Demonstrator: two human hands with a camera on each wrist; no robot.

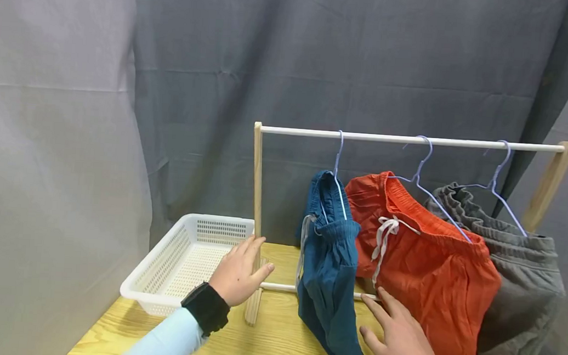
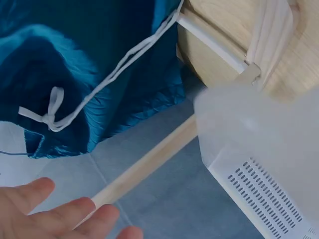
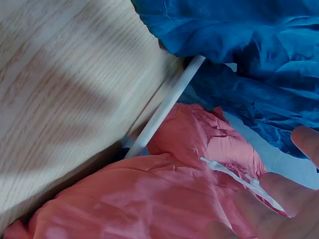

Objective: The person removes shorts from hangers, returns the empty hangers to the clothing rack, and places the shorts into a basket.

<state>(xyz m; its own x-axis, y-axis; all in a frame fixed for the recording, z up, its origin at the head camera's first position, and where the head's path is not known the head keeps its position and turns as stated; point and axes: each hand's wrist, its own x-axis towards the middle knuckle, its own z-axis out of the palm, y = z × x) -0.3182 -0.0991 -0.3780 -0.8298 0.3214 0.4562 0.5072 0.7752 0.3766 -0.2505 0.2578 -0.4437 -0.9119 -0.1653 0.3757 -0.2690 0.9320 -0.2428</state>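
Observation:
My left hand [image 1: 240,273] reaches past the rack's left wooden post with its fingers extended, holding nothing; its fingers [image 2: 65,214] show in the left wrist view. Low in front of the red shorts [image 1: 422,247] is my right hand [image 1: 401,334], fingers spread and gripping nothing. Between the hands hang blue shorts [image 1: 329,263] with a white drawstring, on a lilac hanger [image 1: 337,165]. The red shorts hang in the middle with a white bow, and grey shorts [image 1: 524,282] at the right, each on its own hanger. Whether the right fingers touch the red fabric, I cannot tell.
A white perforated basket [image 1: 159,257] stands on the wooden table left of the rack. The rack has a white top rail [image 1: 297,131], a low white bar [image 1: 278,287] and a right post [image 1: 547,187]. Grey curtains [image 1: 196,83] enclose the back and sides.

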